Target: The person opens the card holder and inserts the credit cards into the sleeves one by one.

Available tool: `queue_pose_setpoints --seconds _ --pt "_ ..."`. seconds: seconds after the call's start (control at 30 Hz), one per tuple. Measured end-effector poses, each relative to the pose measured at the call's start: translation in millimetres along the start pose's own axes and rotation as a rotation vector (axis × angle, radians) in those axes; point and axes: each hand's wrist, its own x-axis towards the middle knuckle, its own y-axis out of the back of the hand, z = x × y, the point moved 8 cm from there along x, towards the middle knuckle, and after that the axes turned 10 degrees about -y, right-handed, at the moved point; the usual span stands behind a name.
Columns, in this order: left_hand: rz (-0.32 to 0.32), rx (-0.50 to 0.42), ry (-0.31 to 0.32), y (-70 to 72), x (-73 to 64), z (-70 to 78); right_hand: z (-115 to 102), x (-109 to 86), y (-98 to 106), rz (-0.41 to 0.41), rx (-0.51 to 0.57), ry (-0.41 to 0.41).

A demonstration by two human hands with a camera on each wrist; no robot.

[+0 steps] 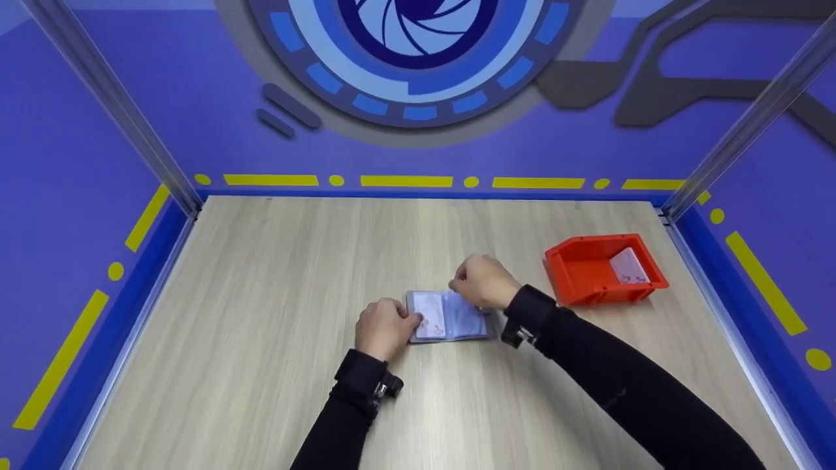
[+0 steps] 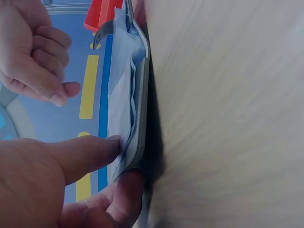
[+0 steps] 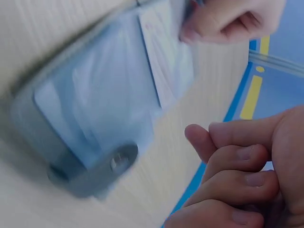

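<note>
A small card holder with clear sleeves lies opened out on the table. A pale card with a small print sits in its left sleeve. My left hand pinches the left edge, thumb on top and a finger underneath, as the left wrist view shows. Over the top right part of the holder hovers my right hand. Its fingers are curled, thumb tip close to the index finger, with nothing visible between them. In the right wrist view, a strap with a snap button sticks out from the holder's side.
An orange-red bin stands on the table to the right, beyond my right wrist. Inside it a white card or stack of cards leans at the right end. Blue-purple panels enclose the wooden table at the back and sides.
</note>
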Motion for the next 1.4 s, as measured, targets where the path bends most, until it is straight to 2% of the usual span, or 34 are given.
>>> queue_pose_setpoints --seconds 0.17,0.33,0.77,1.4 --pt "-0.002 -0.015 0.006 0.7 -0.7 -0.6 5.5 0.5 13.0 -0.007 0.008 -0.018" --pt "0.006 -0.015 0.006 0.9 -1.6 -1.7 12.8 4.6 15.0 -0.008 -0.025 -0.014" --pt "0.007 -0.012 0.013 -0.5 -2.4 -2.3 35.6 18.2 0.0 -0.015 -0.140 -0.005" --pt "0.003 -0.010 0.014 -0.2 -1.0 -1.1 37.4 23.0 -9.3 0.006 -0.150 0.029"
